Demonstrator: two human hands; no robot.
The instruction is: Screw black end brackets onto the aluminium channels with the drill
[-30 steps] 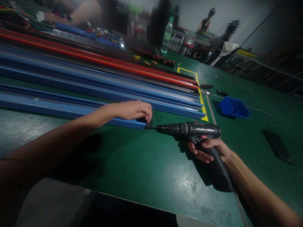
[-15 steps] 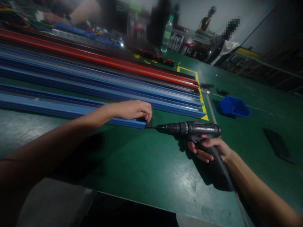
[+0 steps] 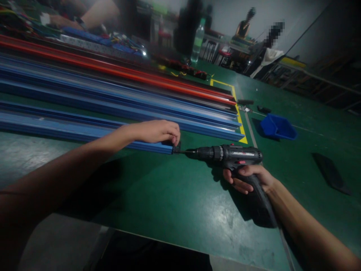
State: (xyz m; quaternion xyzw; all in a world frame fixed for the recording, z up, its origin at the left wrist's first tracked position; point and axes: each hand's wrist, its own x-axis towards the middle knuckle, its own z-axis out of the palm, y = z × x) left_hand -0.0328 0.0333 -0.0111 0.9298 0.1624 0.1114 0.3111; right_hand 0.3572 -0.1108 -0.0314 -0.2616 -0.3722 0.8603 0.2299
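My right hand (image 3: 248,178) is wrapped round the handle of a black power drill (image 3: 234,153), which lies level and points left. Its thin bit meets a small black end piece (image 3: 176,149) at the right end of the nearest blue rail (image 3: 152,146). My left hand (image 3: 162,131) rests over that rail end, fingers bent down and closed on the black end piece. Behind it lie more blue rails (image 3: 197,125) and a red rail (image 3: 169,79), side by side.
A blue bin (image 3: 278,127) stands on the green table (image 3: 158,199) at the right, with a dark flat object (image 3: 330,172) nearer. A bottle (image 3: 197,40) stands at the back. Another person's arm (image 3: 98,17) reaches over wires at the upper left. Yellow tape (image 3: 239,116) borders the rail ends.
The view has shifted very slightly. Both hands, the drill and the rail keep the same positions relative to each other.
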